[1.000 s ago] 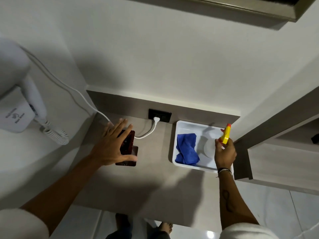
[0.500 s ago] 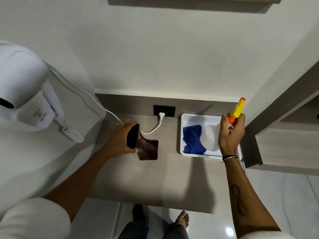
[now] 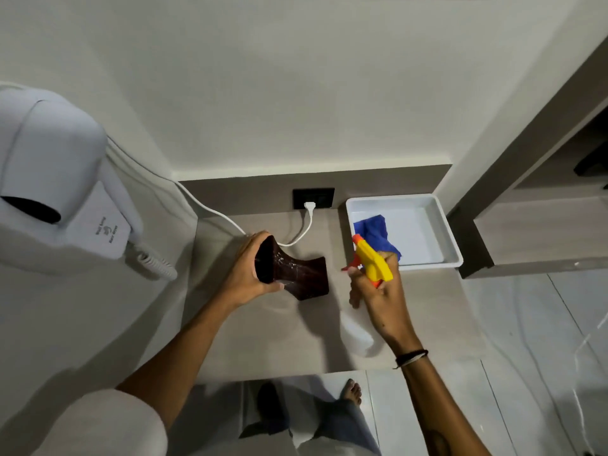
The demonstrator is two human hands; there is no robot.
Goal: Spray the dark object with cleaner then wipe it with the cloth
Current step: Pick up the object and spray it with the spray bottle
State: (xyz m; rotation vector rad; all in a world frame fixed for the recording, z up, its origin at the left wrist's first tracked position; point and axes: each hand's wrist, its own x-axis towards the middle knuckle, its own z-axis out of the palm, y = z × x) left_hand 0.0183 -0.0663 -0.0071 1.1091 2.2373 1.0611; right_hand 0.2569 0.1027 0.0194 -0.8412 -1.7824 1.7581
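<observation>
My left hand (image 3: 245, 274) grips one end of the dark brown object (image 3: 296, 274), which has a narrow waist and flared ends and is tilted just above the counter (image 3: 263, 340). Pale streaks show on its surface. My right hand (image 3: 378, 291) holds a spray bottle (image 3: 370, 258) with a yellow head, orange nozzle and white body. The nozzle points left at the dark object from a short distance. A blue cloth (image 3: 375, 235) lies crumpled in the white tray (image 3: 450, 238) at the back right, partly hidden by the spray head.
A white wall-mounted hair dryer (image 3: 56, 179) hangs at the left, its cord (image 3: 214, 212) running to a black socket (image 3: 313, 198) at the counter's back. A wooden cabinet (image 3: 533, 225) stands right of the tray. My feet show below the counter's front edge.
My right hand has carried the spray bottle out of the tray and down to the left, turning its nozzle toward the dark object. My left hand has lifted and tilted the object slightly.
</observation>
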